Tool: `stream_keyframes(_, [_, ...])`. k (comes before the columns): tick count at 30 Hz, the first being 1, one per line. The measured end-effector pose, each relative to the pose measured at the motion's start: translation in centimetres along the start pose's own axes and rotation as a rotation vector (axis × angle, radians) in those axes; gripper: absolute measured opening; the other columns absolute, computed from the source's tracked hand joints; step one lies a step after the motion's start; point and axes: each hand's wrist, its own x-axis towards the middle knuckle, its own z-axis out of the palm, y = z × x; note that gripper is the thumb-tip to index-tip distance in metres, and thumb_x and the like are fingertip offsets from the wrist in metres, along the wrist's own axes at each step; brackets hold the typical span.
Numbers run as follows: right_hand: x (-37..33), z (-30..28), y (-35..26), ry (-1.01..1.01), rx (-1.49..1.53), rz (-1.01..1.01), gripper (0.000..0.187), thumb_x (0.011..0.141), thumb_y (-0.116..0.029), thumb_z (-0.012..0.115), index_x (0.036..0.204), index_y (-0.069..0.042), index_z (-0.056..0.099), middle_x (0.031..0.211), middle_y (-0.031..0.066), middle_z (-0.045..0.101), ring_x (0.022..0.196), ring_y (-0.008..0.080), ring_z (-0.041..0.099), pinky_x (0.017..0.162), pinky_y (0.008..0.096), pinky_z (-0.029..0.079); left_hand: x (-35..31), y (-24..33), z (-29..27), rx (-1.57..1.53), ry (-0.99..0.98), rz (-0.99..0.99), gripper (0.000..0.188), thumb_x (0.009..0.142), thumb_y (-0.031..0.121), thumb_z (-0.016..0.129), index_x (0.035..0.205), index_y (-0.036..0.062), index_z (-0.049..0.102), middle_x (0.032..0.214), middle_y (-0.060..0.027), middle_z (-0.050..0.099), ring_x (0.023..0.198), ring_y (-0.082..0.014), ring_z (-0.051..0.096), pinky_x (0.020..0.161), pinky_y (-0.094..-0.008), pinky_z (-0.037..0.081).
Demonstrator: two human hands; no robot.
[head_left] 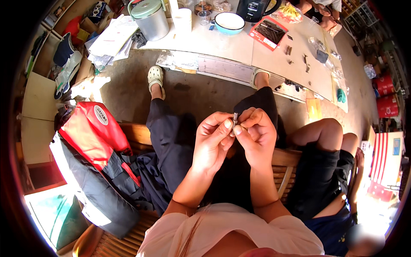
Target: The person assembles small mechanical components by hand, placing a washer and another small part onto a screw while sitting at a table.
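Above my lap, both hands come together around a small dark metal piece (235, 118), short and narrow like a pin or bolt; its exact kind is too small to tell. My left hand (215, 139) pinches it from the left between thumb and fingers. From the other side, the thumb and bent fingers of my right hand (258, 136) press on the same piece. Its upper end sticks out over my fingertips, and the lower part is mostly hidden by the thumbs.
Ahead stands a low table (222, 47) with a red box (269, 33) of dark parts, a blue-rimmed bowl (230, 23), a black kettle (255, 9) and a lidded metal pail (150, 21). A red and black bag (96, 132) lies to my left. Another person (319, 171) sits at my right.
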Motion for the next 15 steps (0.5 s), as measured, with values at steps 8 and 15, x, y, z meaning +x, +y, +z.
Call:
stream_keyframes(8, [0.1,-0.1,-0.1,0.03,-0.016,0.01,0.019,0.078,0.013,0.057,0.081,-0.002,0.046,0.084,0.0069,0.048,0.076,0.0088,0.049,0.065,0.0197,0.043,0.1,0.0,0.3,0.035,0.023,-0.001,0.012,0.086,0.005,0.059,0.096,0.0003,0.062,0.077,-0.0047,0.059,0.059,-0.0061,0.045,0.047,-0.0161,0.033])
stream_keyframes(15, [0.1,0.0,0.3,0.007,-0.044,-0.001,0.019,0.077,0.012,0.058,0.081,-0.003,0.047,0.084,0.0059,0.048,0.072,0.0076,0.047,0.064,0.0185,0.039,0.2,-0.1,0.3,0.025,0.042,-0.001,0.011,0.086,0.006,0.058,0.095,0.0004,0.062,0.073,-0.0019,0.057,0.054,-0.0042,0.041,0.045,-0.0158,0.03])
